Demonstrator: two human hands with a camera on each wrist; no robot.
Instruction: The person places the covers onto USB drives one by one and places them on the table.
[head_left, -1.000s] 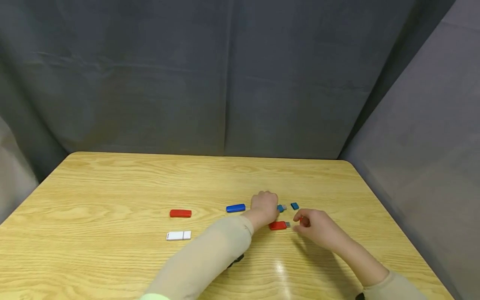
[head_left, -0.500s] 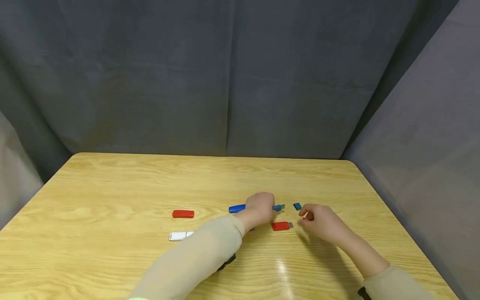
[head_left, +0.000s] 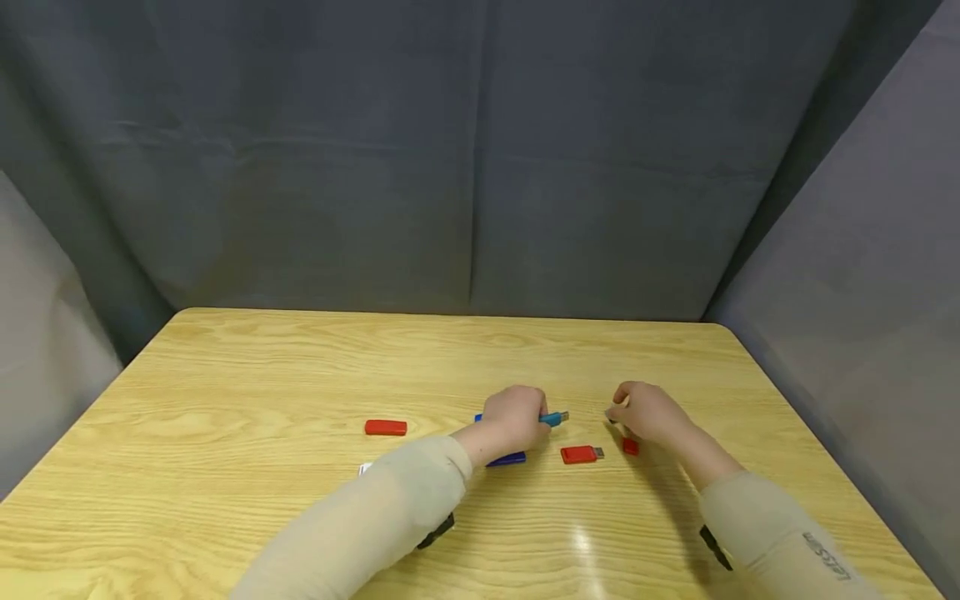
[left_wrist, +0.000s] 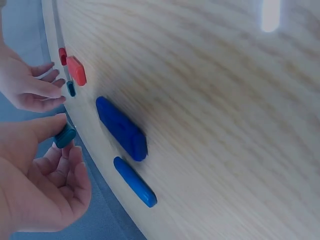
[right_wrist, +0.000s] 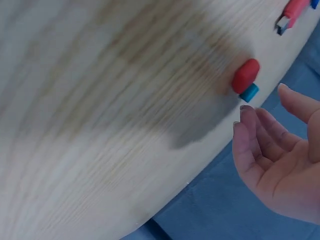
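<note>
In the head view, my left hand pinches a teal USB stick whose metal plug points right. The left wrist view shows that stick between thumb and fingers. My right hand is beside the small teal cap; the right wrist view has its thumb and fingers apart, with the teal cap on the table by the fingertips. A red cap lies next to it. Between my hands in the head view is an uncapped red USB stick.
Two blue USB sticks, one darker and one lighter, lie by my left hand, partly hidden in the head view. Left of them are a red stick and a white one, mostly behind my sleeve. Dark curtain surrounds the wooden table.
My right hand has let go of the red cap, leaving it on the table, and moved to the teal cap. My left hand keeps hold of the teal stick. The head view has shifted slightly.
</note>
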